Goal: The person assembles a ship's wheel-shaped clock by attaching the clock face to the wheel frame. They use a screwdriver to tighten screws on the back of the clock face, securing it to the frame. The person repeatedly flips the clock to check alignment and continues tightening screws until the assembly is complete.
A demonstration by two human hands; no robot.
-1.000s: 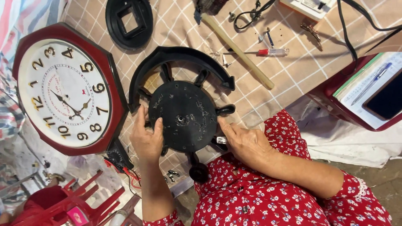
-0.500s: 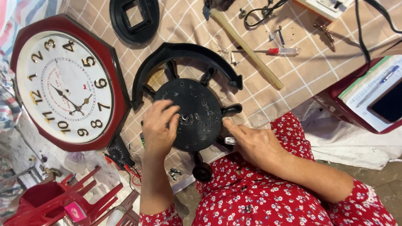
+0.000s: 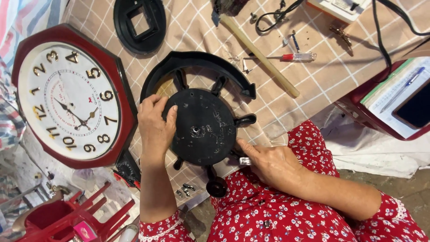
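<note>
A black round plastic clock back [image 3: 204, 127] with spoke-like knobs and a partly broken outer ring lies face down on a checked cloth. My left hand [image 3: 154, 123] lies over its left rim, fingers curled on the disc. My right hand [image 3: 271, 163] rests at its lower right edge, index finger touching the rim beside a small silver part [image 3: 245, 161]. A dark red octagonal wall clock [image 3: 71, 96] with a white dial lies to the left.
A round black frame [image 3: 139, 22] lies at the top, with a wooden-handled tool [image 3: 260, 56], a red-handled screwdriver [image 3: 289, 57] and black cables [image 3: 389, 27] to its right. A dark red tray [image 3: 394, 103] with papers sits at right. Loose screws [image 3: 184, 190] and a red stool [image 3: 76, 217] are lower left.
My left hand slid from the disc's lower left edge up onto its upper left rim. The right hand stayed at the lower right edge.
</note>
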